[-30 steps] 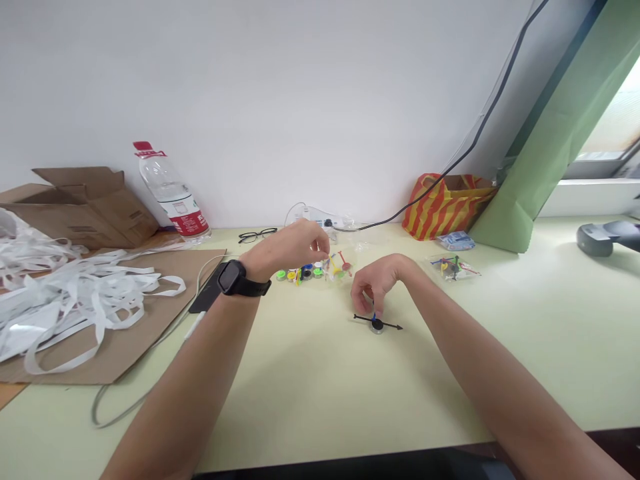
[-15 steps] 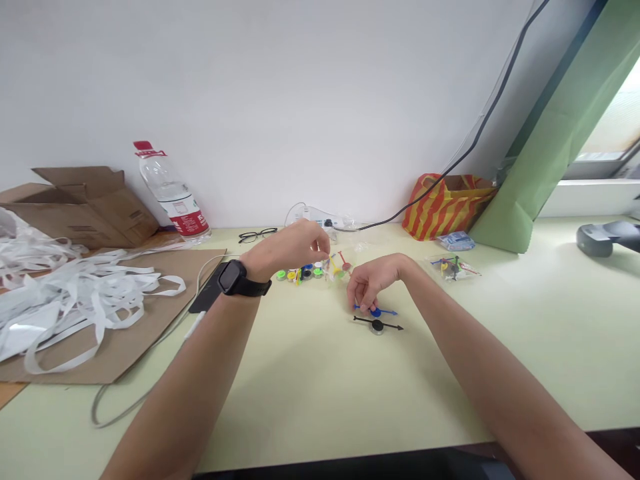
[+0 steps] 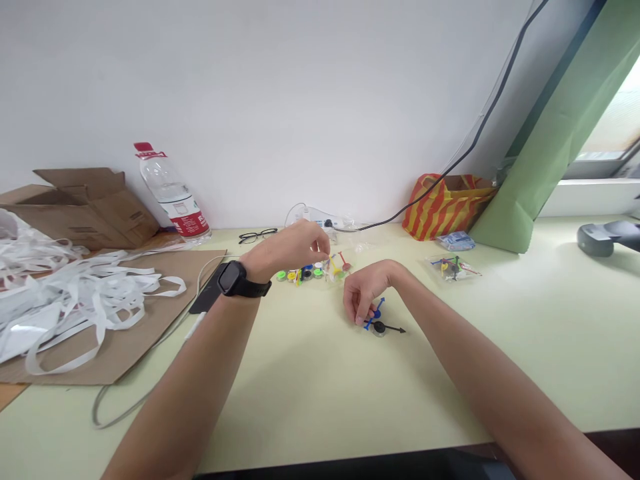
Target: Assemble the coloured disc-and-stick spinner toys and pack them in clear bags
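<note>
My right hand [image 3: 364, 292] is curled over a small blue pointer piece [image 3: 377, 311], pinching it just above a black pointer on a round disc [image 3: 381, 327] that lies on the pale green table [image 3: 310, 393]. My left hand [image 3: 290, 245], with a black watch on the wrist, hovers with fingers pinched over a small clear bag and a cluster of little coloured discs and pins [image 3: 313, 271]. What the left fingers hold is too small to make out.
A cardboard sheet with a heap of white paper strips [image 3: 75, 293] fills the left. A water bottle [image 3: 173, 193], glasses [image 3: 256, 235], a striped bag [image 3: 445, 200], a small packet of coloured parts [image 3: 453, 267] and a green bag [image 3: 550, 133] stand along the back.
My right hand lifted the blue pointer off the black one, shifted slightly left and tilted the blue piece. My left hand has stayed over the coloured parts.
</note>
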A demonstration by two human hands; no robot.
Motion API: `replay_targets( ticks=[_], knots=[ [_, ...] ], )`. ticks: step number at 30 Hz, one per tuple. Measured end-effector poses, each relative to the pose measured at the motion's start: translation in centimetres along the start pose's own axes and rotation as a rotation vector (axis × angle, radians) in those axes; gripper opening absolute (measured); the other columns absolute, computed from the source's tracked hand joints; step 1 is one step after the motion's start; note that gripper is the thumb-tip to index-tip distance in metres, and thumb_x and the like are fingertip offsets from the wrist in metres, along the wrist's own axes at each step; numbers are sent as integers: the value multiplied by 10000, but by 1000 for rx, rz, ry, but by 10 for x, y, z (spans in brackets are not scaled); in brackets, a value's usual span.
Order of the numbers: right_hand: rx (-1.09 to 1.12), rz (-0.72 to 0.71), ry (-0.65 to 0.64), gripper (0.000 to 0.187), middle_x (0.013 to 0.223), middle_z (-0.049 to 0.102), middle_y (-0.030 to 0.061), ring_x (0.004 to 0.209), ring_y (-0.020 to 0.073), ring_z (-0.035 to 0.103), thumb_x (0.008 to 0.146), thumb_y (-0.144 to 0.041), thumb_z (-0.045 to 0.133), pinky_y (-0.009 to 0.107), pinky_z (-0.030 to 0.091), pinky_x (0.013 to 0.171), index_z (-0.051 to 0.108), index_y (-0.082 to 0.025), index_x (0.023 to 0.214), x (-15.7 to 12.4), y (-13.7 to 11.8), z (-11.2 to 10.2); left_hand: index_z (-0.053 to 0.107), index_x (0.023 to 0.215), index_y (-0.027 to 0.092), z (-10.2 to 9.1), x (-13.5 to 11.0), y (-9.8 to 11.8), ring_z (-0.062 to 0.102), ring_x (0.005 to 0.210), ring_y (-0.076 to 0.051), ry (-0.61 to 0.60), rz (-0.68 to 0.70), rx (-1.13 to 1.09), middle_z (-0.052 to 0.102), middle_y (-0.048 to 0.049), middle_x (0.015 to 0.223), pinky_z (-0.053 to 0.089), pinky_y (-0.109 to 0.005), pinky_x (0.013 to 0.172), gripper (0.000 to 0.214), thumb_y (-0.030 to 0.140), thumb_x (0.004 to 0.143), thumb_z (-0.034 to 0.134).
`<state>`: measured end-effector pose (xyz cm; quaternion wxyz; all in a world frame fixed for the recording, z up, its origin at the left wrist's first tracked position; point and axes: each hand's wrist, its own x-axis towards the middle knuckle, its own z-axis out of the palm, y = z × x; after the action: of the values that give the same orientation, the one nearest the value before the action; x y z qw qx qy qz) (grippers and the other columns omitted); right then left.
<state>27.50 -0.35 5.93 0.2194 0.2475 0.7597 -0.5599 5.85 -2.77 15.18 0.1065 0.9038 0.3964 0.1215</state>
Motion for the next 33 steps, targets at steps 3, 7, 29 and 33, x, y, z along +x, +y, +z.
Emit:
replay_targets(
  ticks=[3,7,29,33],
  knots=[
    [21,13,-3,501,749,733,14,688,146,659,632,-582,882,247,510,633,773,-156,872,-2,-2,1,798,838,206,0,0,-1,689,742,-192,-10,8,17,773,-68,865,491,-264,649,211,336,799,635],
    [3,42,-29,538,809,753,21,718,155,670,585,-569,909,248,513,643,776,-167,917,-4,-5,1,798,849,207,1,1,-2,685,741,-188,-12,11,23,773,-65,877,484,-257,639,209,327,804,634],
    [-102,158,197,538,976,756,54,774,169,661,665,-530,849,268,494,675,733,-181,1058,-54,7,-10,792,850,226,1,0,-3,685,712,-177,-15,6,39,769,-44,872,471,-262,630,196,327,816,628],
    [-87,271,216,547,948,748,51,822,199,685,593,-460,902,297,536,744,734,-180,1033,-58,15,-13,790,834,214,1,-1,-4,681,722,-179,-6,17,31,769,-58,886,468,-260,624,199,336,811,634]
  ],
)
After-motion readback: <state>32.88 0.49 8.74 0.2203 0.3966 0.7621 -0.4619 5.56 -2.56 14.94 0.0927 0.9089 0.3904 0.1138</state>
